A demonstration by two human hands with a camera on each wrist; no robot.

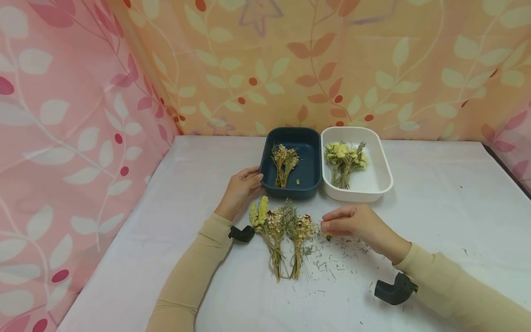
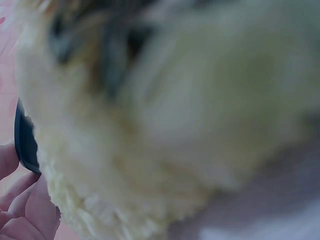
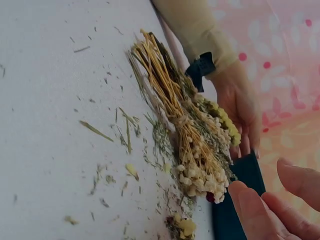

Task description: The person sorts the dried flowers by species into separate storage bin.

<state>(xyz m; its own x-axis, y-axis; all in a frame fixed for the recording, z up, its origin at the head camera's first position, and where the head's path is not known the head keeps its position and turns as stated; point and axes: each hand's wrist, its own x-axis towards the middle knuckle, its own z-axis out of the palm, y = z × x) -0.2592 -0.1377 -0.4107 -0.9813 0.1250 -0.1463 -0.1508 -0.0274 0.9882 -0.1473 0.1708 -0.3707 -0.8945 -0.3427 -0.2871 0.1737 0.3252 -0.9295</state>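
Note:
My left hand [image 1: 242, 186] holds the near left corner of a dark blue tray [image 1: 309, 184], its thumb at the rim. Inside that tray lies a dried bunch of small cream flowers [image 1: 285, 161]. Beside it, yellow dried flowers [image 1: 344, 159] lie in a white tray [image 1: 381, 177]. On the table between my hands are dried bunches with tied stems: yellow and cream flowers [image 1: 267, 223], and cream ones with dark red bits [image 1: 304, 228]. My right hand [image 1: 358, 226] hovers right of them, above a small yellow flower scrap [image 3: 185, 227], nothing visible between thumb and fingers.
Dry leaf and stem crumbs [image 1: 327, 267] are scattered over the white tablecloth [image 1: 249, 304]. Patterned curtains [image 1: 290, 69] stand behind and at the left. Blurred pale-yellow flowers [image 2: 150, 130] fill most of the left wrist view.

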